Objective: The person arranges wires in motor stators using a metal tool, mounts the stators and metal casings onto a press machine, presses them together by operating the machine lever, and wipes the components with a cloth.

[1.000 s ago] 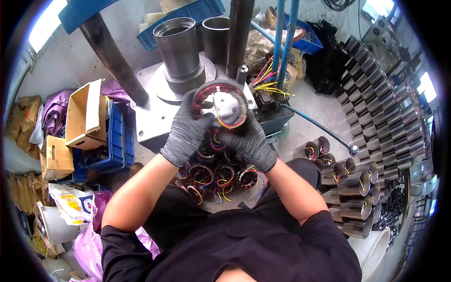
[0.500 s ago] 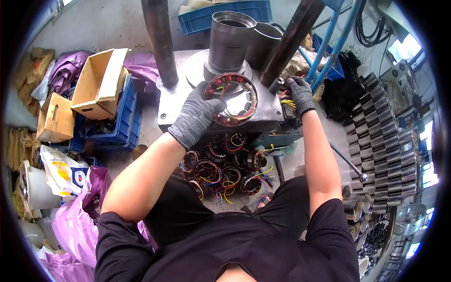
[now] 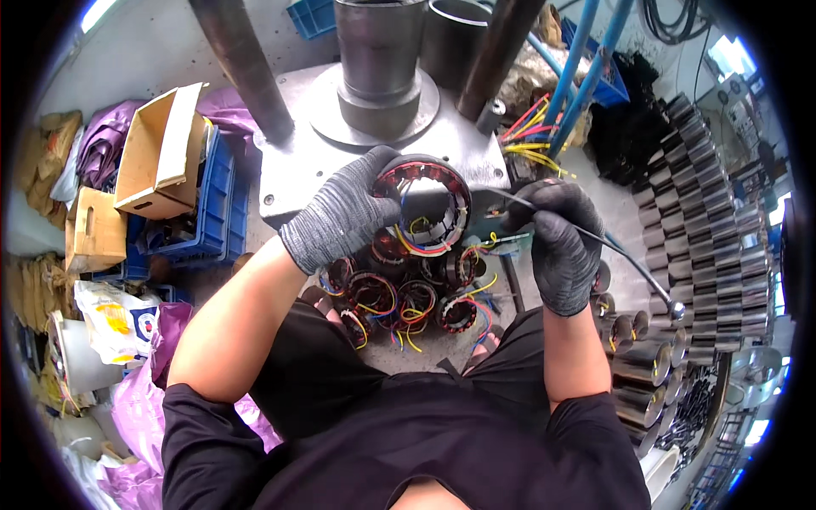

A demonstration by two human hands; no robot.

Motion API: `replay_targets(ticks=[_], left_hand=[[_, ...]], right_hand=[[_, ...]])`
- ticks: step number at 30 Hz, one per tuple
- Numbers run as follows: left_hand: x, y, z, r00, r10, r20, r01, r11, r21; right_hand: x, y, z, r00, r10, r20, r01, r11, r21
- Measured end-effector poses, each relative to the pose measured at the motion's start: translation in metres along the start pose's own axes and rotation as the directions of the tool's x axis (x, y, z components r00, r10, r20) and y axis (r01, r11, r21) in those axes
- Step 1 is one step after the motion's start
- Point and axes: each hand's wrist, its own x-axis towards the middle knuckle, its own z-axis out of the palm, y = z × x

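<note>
By the metal block [image 3: 293,183], the left hand [image 3: 344,208] grips a stator [image 3: 463,202]; the right hand [image 3: 564,245] pinches a thin rod [image 3: 512,197]. A white bag [image 3: 98,316] has coloured print; more stators [image 3: 373,276] sit below.

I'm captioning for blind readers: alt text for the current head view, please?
A gloved left hand holds a wire-wound ring near a grey metal block, while the gloved right hand grips a thin rod. Below, more wound rings with coloured wires sit between the person's legs.

Blk short-slv top [image 3: 399,429], blk trousers [image 3: 293,361]; dk gry knit gloves [image 3: 336,212].
</note>
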Motion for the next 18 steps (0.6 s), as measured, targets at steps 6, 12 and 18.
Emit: replay_targets(ticks=[6, 12, 18], left_hand=[[0.006, -0.002, 0.014, 0.986, 0.012, 0.168, -0.026, 0.996, 0.081], [0.008, 0.002, 0.025, 0.971, -0.026, 0.236, -0.034, 0.969, 0.245], [0.007, 0.020, 0.031, 0.958, -0.173, 0.230, 0.079, 0.927, 0.366]], right_hand=[[-0.004, 0.011, -0.011, 0.988, 0.101, 0.118, -0.053, 0.933, -0.356], [-0.001, 0.013, -0.011, 0.971, -0.017, 0.237, 0.136, 0.858, -0.496], [-0.002, 0.018, -0.013, 0.945, -0.048, 0.322, 0.229, 0.803, -0.550]])
